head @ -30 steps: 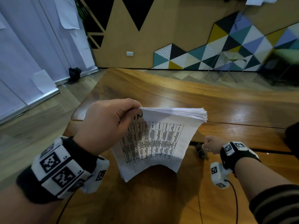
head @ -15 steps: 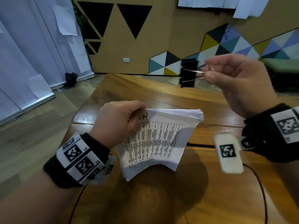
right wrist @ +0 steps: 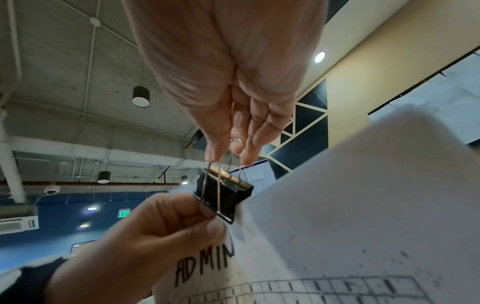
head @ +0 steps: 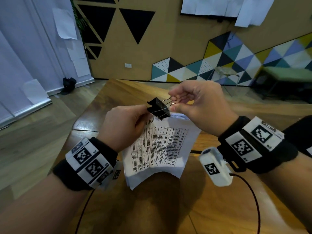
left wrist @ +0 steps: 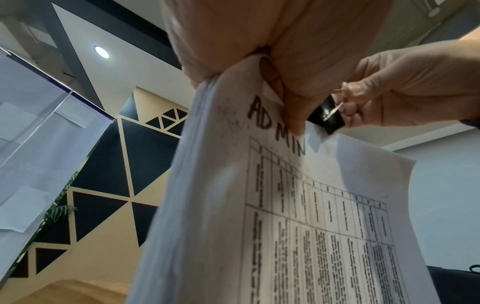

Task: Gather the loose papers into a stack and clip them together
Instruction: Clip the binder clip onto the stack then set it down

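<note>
A thick stack of white papers [head: 160,146] with a printed table and "ADMIN" handwritten on top hangs above the wooden table [head: 211,208]. My left hand [head: 126,122] pinches the papers [left wrist: 285,205] at the upper left corner. My right hand [head: 194,105] squeezes the two wire handles of a black binder clip [head: 158,108], whose jaws stand apart at the stack's top edge, beside the left thumb. In the right wrist view the clip [right wrist: 223,197] touches the paper [right wrist: 350,226] edge next to my left hand [right wrist: 161,230]. The clip [left wrist: 326,117] also shows behind the left thumb.
The table's far edge lies beyond my hands, with wooden floor [head: 33,132] to the left. A patterned wall [head: 219,65] and a green bench [head: 287,76] stand behind. Cables [head: 253,200] run from both wrist cameras over the table.
My right hand picked the binder clip off the table, raised it, then brought it down to the stack's top edge. The left hand kept holding the papers.
</note>
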Demonstrator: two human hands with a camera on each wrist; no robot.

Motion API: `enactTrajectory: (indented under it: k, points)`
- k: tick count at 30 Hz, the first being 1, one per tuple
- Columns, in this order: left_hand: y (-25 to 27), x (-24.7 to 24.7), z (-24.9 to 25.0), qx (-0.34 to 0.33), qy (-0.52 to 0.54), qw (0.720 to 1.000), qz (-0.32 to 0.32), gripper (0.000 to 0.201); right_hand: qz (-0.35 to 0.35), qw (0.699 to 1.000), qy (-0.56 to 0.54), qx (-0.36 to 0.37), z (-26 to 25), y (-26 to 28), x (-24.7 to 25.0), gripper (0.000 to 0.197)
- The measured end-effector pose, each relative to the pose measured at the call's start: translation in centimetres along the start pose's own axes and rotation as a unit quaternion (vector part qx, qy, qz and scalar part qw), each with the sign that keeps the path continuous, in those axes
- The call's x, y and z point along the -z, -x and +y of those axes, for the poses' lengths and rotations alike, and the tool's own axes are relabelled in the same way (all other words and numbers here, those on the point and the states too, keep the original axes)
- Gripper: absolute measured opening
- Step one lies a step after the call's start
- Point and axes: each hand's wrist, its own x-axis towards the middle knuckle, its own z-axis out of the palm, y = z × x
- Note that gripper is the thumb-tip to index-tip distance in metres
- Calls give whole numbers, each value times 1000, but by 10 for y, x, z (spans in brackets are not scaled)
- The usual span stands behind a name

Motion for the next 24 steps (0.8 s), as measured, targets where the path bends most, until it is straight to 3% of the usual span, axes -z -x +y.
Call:
enactTrajectory:
  k: [7,13,18,21,24]
  points:
    - [0,-3,1,14,24,999,17,14,-128,977,171,0,-26,-21,9,24]
    - [2,-2,-7,16,73,997,13,31,-233,925,298,42,-39,-40,3,18]
    - [1,-4,-10,7,78,997,20,32,-253,904,338,61,-50,-44,1,18]
    - [2,-3,-10,4,82,996,23,33,-269,896,349,57,-52,-46,1,27]
    - [2,-1,-8,-5,82,996,23,33,-296,884,359,52,-52,-47,4,48]
